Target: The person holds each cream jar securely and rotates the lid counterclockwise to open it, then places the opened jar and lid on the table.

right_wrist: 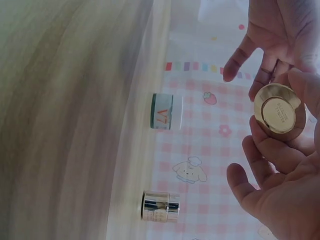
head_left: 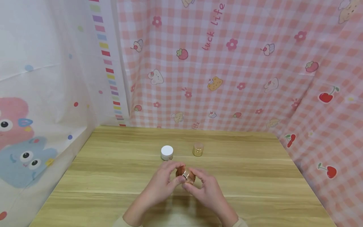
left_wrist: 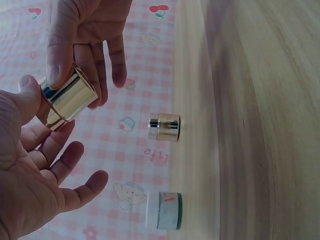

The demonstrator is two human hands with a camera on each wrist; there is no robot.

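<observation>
A shiny gold cosmetic jar is held tilted above the table, between both hands. My left hand pinches one end of it with thumb and fingers. At the other end, my right hand grips it the same way. The jar's round base, with small printed text, faces the right wrist camera. In the left wrist view a seam circles the gold jar; whether lid and body are apart there I cannot tell.
A white-lidded jar stands on the wooden table just beyond my left hand. A smaller gold jar stands to its right. Patterned cloth hangs behind the table and along both sides.
</observation>
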